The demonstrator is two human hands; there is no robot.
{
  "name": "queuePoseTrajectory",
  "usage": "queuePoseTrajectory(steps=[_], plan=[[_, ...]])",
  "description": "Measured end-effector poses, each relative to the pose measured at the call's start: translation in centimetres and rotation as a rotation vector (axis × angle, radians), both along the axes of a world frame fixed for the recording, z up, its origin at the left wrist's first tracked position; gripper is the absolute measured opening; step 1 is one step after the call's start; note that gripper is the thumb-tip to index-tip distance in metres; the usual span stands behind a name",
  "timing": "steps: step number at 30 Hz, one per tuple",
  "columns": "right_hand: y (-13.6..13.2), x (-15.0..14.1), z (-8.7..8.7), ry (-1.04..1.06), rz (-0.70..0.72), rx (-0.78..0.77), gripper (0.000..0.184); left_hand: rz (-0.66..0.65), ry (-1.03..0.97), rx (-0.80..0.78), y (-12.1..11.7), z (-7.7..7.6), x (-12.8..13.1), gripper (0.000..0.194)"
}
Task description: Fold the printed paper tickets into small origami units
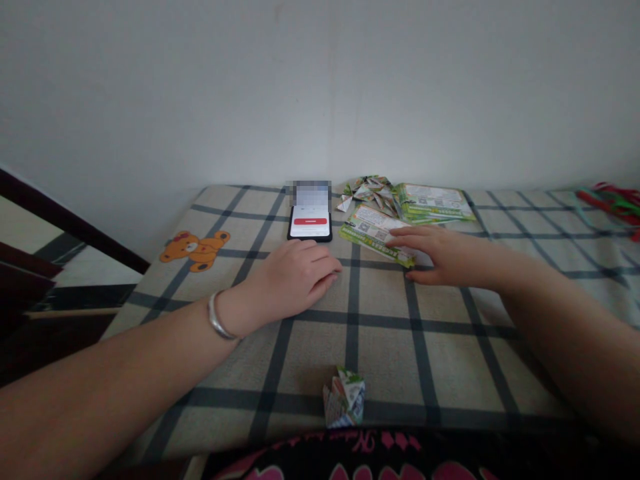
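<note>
My left hand (300, 277), a silver bangle at its wrist, rests on the checked tablecloth with its fingers together and curled down. It lies just in front of a phone (310, 230) with a lit screen; nothing shows in its fingers, though the palm is hidden. My right hand (425, 253) has its fingers apart, and their tips touch the right part of a green and white printed leaflet (367, 227). Close to the table's front edge stands a small folded paper piece (344, 398) made of similar printed paper.
Behind the leaflet sit a heap of folded paper pieces (371, 191) and a stack of leaflets (434, 202). An orange bear cutout (196, 251) lies at the left. Red and green material (613, 202) is at the far right. A wall (320, 87) borders the table's back.
</note>
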State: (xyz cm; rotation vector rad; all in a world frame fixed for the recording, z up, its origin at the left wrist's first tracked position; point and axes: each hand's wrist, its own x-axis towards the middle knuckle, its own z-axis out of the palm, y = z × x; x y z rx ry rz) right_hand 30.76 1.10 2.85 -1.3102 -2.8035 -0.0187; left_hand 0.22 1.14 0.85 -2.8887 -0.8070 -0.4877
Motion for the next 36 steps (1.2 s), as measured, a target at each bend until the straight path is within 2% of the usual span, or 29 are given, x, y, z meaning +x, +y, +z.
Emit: queuePoseTrajectory(steps=[4, 16, 23, 36], plan=[[0.1, -0.2, 0.3, -0.05, 0.001, 0.003, 0.056, 0.005, 0.003, -0.01, -0.1, 0.0, -0.2, 0.023], [-0.1, -1.0, 0.1, -0.014, -0.023, 0.064, 0.041, 0.012, 0.014, -0.017, 0.0, -0.2, -0.1, 0.022], [0.1, -0.7, -0.1, 0.083, 0.016, 0.047, 0.044, 0.009, 0.004, -0.008, 0.0, -0.2, -0.2, 0.023], [-0.9, -2.3, -0.2, -0.096, -0.235, 0.17, 0.036, 0.016, 0.017, -0.016, -0.1, -0.2, -0.3, 0.023]])
